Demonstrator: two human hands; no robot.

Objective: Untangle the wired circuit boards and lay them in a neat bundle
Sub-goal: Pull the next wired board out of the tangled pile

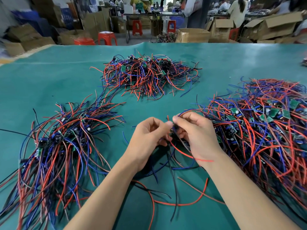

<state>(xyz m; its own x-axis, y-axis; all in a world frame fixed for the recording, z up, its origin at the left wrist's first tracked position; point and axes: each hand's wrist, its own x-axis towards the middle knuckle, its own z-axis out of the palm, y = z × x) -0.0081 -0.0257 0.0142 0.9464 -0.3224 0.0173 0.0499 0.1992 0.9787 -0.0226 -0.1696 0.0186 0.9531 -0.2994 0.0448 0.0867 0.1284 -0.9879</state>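
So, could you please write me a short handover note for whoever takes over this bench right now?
Left hand: pinching wires of the board being worked, mid-table.
Right hand: grip closed on the same small board and its wires; loose ends trail toward you.
Left pile: boards with wires combed roughly one way, apparently the neat bundle so far.
Right pile: large and tangled, probably the supply.
Far pile: tangled, untouched by either hand.
Done: part of the stock looks sorted on the left.
Left: free the held board, lay it on the left pile, then continue through the right and far piles.

No readable text — circuit boards (286, 114), cardboard boxes (192, 35) (blurred) show nothing legible.
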